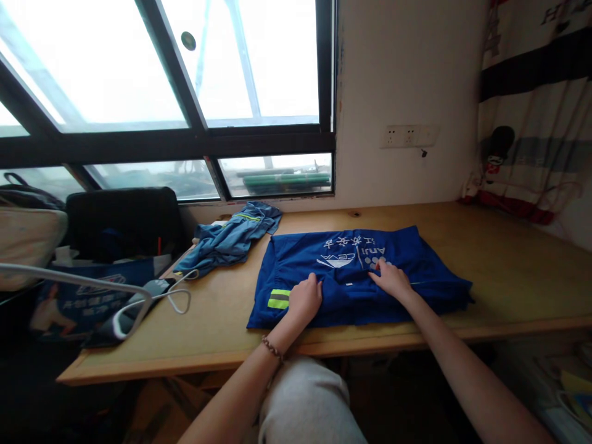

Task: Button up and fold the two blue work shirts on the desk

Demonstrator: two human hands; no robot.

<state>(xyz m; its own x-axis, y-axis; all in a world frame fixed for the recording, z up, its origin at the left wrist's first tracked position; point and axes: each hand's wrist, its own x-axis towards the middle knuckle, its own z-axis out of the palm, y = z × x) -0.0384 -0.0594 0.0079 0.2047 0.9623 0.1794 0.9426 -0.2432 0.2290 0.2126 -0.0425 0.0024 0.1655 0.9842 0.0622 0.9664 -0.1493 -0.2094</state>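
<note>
A royal-blue work jacket (342, 293) lies folded into a broad bundle on the wooden table. White lettering and logos on its upper part appear upside down from here, and a yellow-green and grey reflective strip (278, 299) shows at its left. My left hand (305, 297), with a beaded bracelet on the wrist, is curled closed on the jacket's cloth just right of that strip. On the right part of the jacket rests my right hand (392, 280), its thumb and forefinger apart and touching the cloth beside the logo. Its other fingers are partly hidden.
A crumpled lighter-blue garment (231, 237) lies at the back left of the table (522, 277). A white cable (180, 293) and a grey-black object (152, 290) sit at the left edge, near bags (92, 302). Window, wall sockets (409, 135) and curtain (536, 123) stand behind.
</note>
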